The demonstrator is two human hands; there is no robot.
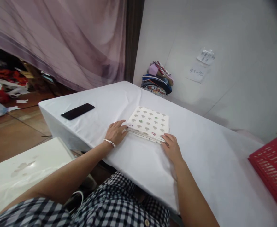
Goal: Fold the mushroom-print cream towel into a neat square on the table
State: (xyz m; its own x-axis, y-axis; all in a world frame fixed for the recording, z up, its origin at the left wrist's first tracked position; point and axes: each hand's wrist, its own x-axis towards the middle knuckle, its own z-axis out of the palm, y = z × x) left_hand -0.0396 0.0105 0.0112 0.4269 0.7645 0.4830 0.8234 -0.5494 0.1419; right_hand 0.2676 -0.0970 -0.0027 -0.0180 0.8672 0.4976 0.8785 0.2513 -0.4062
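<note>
A neatly folded cloth [148, 121], white with grey mushroom-like prints and a few green and red ones, lies on a white-covered table [200, 157]. Its folded layers show along the near edge. At the cloth's left front corner, my left hand [116, 133], with a bracelet on the wrist, rests with fingers stretched out and their tips touching the edge. My right hand [172, 147] is closed on the right front corner, fingertips on top and the thumb low at the near edge.
A black phone-like slab [78, 111] lies on the table's left part. Folded fabrics [157, 78] are stacked at the far edge by the wall. A red plastic basket [272, 167] stands at right. A white surface [34, 167] is at lower left; a pinkish curtain [81, 41] hangs behind.
</note>
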